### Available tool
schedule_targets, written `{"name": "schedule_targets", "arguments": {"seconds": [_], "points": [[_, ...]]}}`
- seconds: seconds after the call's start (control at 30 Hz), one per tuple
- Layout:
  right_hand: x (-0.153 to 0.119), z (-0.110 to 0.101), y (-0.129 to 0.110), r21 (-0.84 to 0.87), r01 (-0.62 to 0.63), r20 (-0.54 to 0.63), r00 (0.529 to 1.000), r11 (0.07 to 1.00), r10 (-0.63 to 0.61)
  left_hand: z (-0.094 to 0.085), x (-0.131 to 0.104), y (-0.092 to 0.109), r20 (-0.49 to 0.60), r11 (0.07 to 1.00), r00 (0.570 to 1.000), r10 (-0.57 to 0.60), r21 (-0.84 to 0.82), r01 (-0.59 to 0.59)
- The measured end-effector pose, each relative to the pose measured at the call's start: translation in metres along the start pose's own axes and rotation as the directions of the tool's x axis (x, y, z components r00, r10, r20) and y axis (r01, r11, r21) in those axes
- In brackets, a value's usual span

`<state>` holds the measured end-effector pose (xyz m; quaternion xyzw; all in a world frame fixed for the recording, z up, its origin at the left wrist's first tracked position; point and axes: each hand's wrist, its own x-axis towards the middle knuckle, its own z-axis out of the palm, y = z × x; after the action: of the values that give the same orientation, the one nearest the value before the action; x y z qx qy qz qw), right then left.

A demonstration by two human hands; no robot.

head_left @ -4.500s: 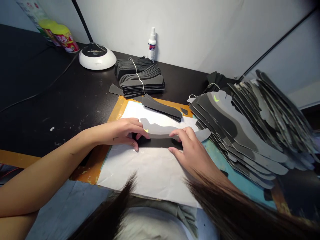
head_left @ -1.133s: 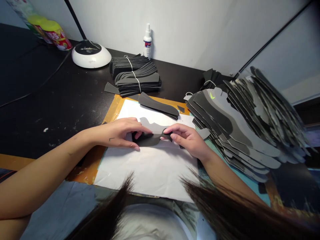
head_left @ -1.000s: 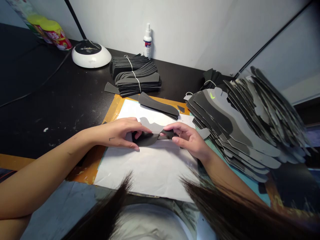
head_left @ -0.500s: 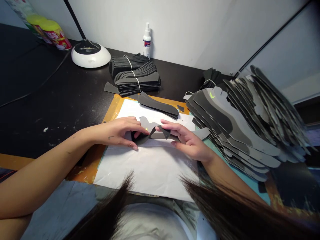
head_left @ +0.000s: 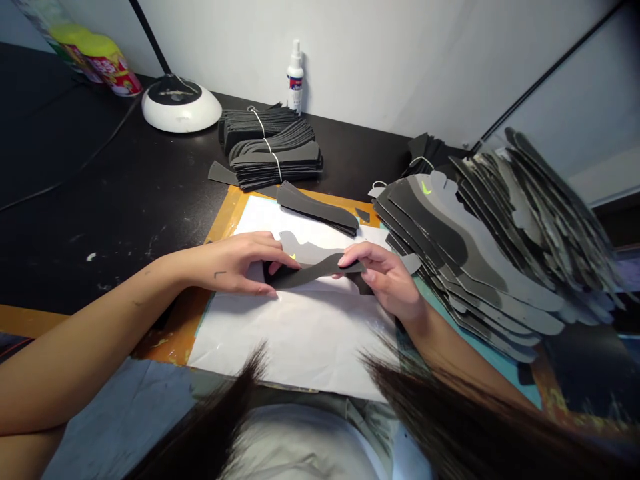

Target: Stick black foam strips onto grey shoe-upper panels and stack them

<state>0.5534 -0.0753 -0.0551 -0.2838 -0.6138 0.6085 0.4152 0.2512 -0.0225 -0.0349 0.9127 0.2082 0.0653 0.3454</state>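
Strip of dark grey sheet material (head_left: 316,270) is lying between the two hands, over a lighter grey, curved piece (head_left: 317,251) that is bearing a small yellow mark. Its right part is rising and twisting above this piece. The right hand (head_left: 383,275) is nearly closing its fingers, and it is holding the raised part of the strip between thumb and fingertips. The left hand (head_left: 250,261) is staying half open, with thumb and index finger spreading apart, and it is resting on the left part of the strip; how firmly, I cannot tell. Under all this, a white paper (head_left: 295,340) is covering the middle of a board with an orange-brown border (head_left: 175,343). Just behind the curved piece, a small stack of dark strips (head_left: 317,208) is lying, and near it a dark scrap (head_left: 363,215). Farther back, a bundle of dark pieces (head_left: 275,157) is being held by white string, and a spray bottle (head_left: 295,80) is standing behind it. To the right, a large overlapping pile of grey and black pieces (head_left: 465,260) is leaning. To the left, a white lamp base (head_left: 181,117) is standing on the black table (head_left: 115,193).
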Motion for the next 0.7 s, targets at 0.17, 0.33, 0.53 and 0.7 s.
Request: {"name": "schedule_targets", "arguments": {"seconds": [0.17, 0.33, 0.53, 0.7], "points": [[0.000, 0.000, 0.000, 0.017, 0.057, 0.013, 0.998, 0.998, -0.057, -0.001, 0.000, 0.001, -0.002, 1.000, 1.000, 0.012, -0.019, -0.012], [0.000, 0.001, 0.004, -0.124, 0.049, -0.016, 0.999, 0.991, -0.052, -0.001, 0.000, 0.001, -0.013, 0.999, 1.000, 0.011, -0.053, -0.012], [0.000, 0.008, -0.005, -0.428, 0.068, -0.046, 0.994, 0.901, -0.097, -0.002, 0.001, 0.002, -0.007, 0.999, 1.000, 0.011, -0.038, -0.011], [0.000, 0.014, -0.011, -0.661, 0.198, 0.050, 0.974, 0.724, -0.221, -0.001, 0.000, 0.000, 0.002, 1.000, 1.000, 0.012, -0.027, -0.012]]}}
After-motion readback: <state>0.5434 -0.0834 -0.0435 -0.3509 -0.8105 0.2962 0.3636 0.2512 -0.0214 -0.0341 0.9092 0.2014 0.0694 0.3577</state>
